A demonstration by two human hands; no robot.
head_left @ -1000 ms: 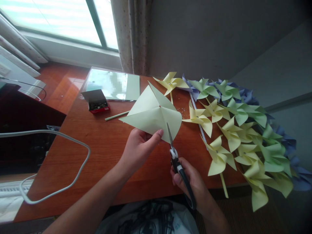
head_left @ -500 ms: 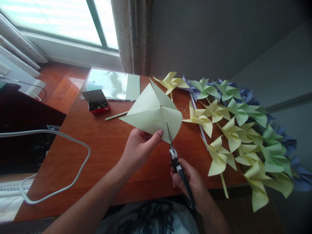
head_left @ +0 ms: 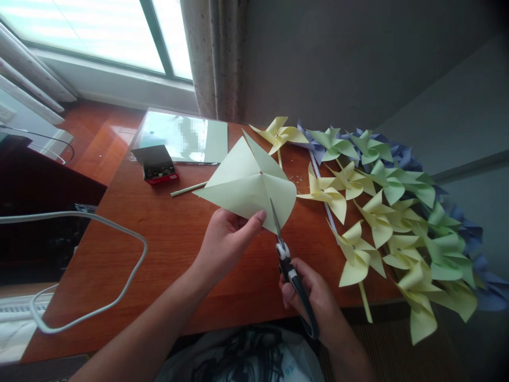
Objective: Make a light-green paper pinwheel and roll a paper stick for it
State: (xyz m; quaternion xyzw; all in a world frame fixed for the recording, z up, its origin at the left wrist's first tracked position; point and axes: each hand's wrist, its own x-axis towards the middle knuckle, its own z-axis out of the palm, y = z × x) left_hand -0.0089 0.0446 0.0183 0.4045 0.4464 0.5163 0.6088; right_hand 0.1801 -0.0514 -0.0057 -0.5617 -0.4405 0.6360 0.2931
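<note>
A pale green paper square (head_left: 234, 188), slit inward from its corners, is held above the table by my left hand (head_left: 230, 236). The thumb lies on top of the sheet's near edge, and the other fingers are hidden beneath. My right hand (head_left: 310, 292) grips the black-and-white handles of a pair of scissors (head_left: 283, 253). Their blades sit at the near corner of the paper, pointing toward its middle, where a small reddish mark shows. Beyond the sheet's left side, a rolled paper stick (head_left: 189, 189) rests on the table, partly covered by the paper.
Many finished paper pinwheels (head_left: 392, 183) in yellow, green and purple lie along the right side of the wooden table (head_left: 159, 254). An open little box of pins (head_left: 159, 172) stands near a plastic packet of paper (head_left: 217, 143). A white cable (head_left: 131, 233) loops over the left edge.
Almost nothing differs. The view has shifted very slightly, while both hands, the paper and the scissors keep practically the same positions.
</note>
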